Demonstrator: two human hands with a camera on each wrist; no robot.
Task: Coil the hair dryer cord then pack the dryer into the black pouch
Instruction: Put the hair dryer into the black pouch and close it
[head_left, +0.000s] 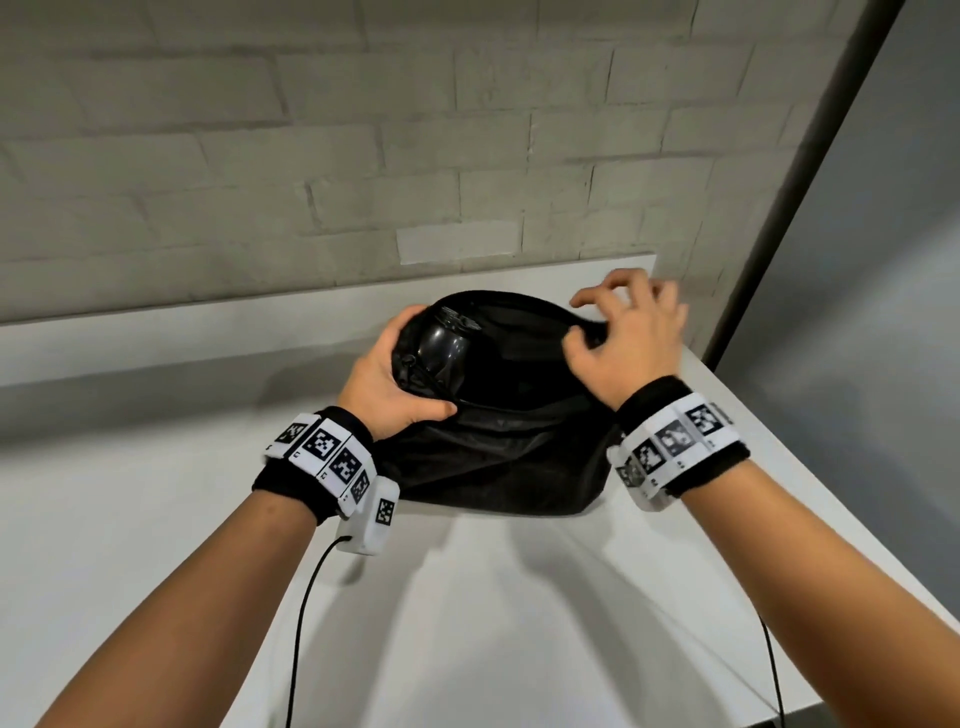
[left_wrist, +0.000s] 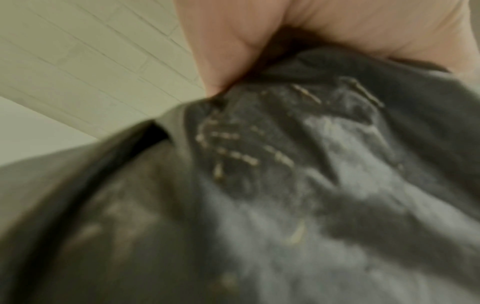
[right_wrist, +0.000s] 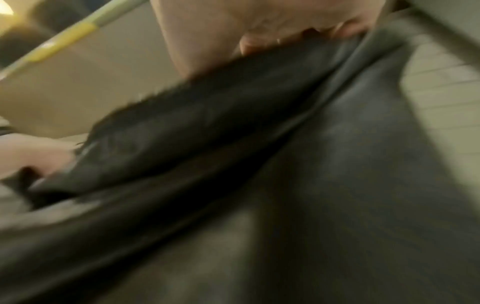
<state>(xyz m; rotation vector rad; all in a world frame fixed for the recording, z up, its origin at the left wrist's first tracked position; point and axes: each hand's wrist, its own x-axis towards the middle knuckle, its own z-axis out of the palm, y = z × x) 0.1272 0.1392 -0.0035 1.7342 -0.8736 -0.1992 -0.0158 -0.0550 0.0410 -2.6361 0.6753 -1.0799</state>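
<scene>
The black pouch (head_left: 498, 457) lies on the white table (head_left: 156, 519) with its mouth held wide, facing me. Inside the mouth, at the left, shows the glossy black body of the hair dryer (head_left: 441, 345); its cord is hidden. My left hand (head_left: 395, 374) grips the pouch's left rim, fingers curled over the far side and thumb on the near fabric (left_wrist: 285, 185). My right hand (head_left: 623, 332) pinches the right rim between thumb and a finger, the other fingers spread above. The right wrist view is blurred, showing fingertips (right_wrist: 259, 24) at the edge of the dark cloth (right_wrist: 337, 185).
A pale brick wall (head_left: 363, 156) rises just behind the table. A dark post (head_left: 810, 156) slants up at the right, close to my right hand. The table's right edge (head_left: 831, 519) runs diagonally past my right forearm. Thin black cables hang from both wrist bands.
</scene>
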